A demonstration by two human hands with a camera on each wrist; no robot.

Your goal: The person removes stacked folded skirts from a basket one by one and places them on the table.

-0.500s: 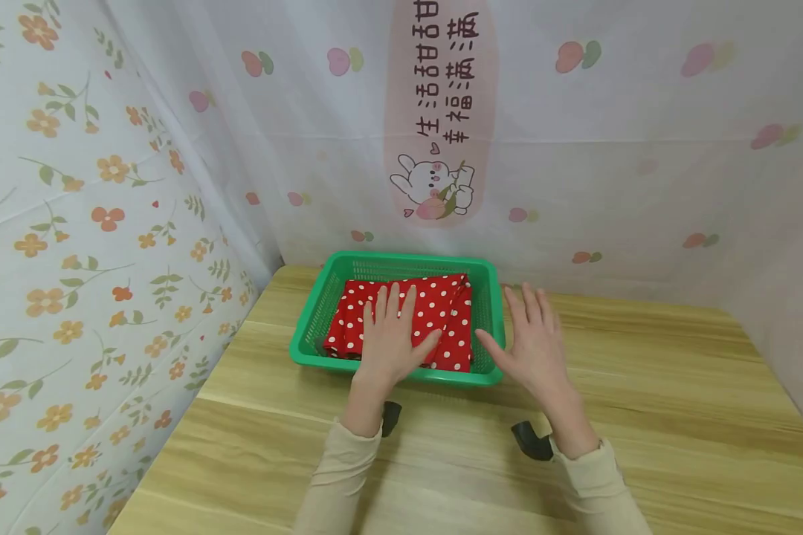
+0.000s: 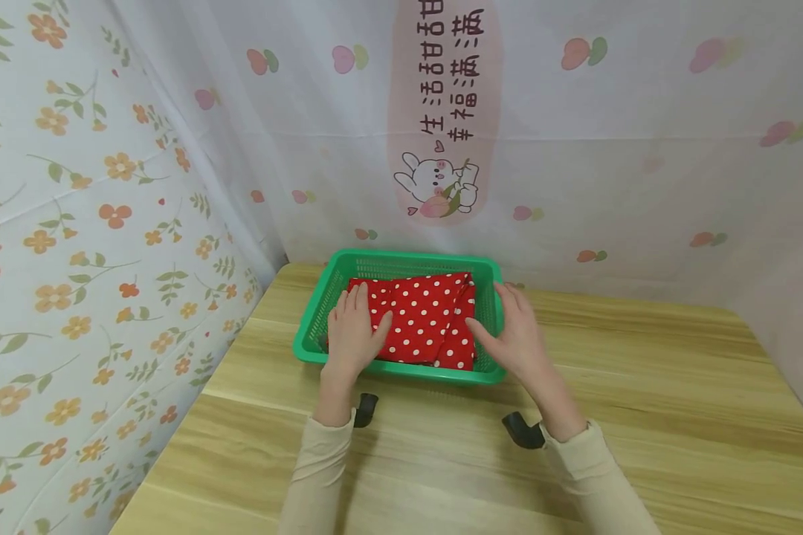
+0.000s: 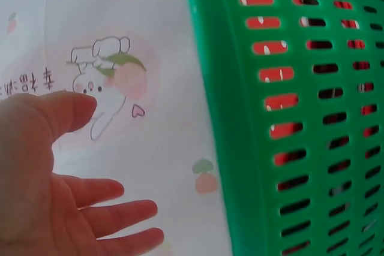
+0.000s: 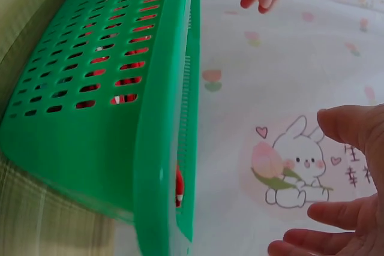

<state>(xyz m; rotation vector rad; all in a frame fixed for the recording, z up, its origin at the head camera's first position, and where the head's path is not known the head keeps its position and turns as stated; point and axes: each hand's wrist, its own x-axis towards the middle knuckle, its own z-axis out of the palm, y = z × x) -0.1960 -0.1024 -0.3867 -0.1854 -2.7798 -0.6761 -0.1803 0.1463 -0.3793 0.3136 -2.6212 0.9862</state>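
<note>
A green plastic basket with slotted walls sits on the wooden table and holds a folded red cloth with white polka dots. In the head view my left hand overlaps the left part of the cloth, its fingers extended and thumb apart. My right hand is by the basket's right rim, fingers loosely bent and thumb toward the cloth. Both wrist views show the fingers raised beyond the rim, gripping nothing. In the right wrist view red cloth shows through the slots of the basket wall.
The wooden table extends to both sides and in front of the basket. A white curtain with a rabbit print hangs behind it, and a floral curtain on the left. Black curved pieces show beside both wrists.
My left hand has shifted left, from over the cloth's middle to its left side. My right hand has come slightly inward to the right rim, its fingers less spread.
</note>
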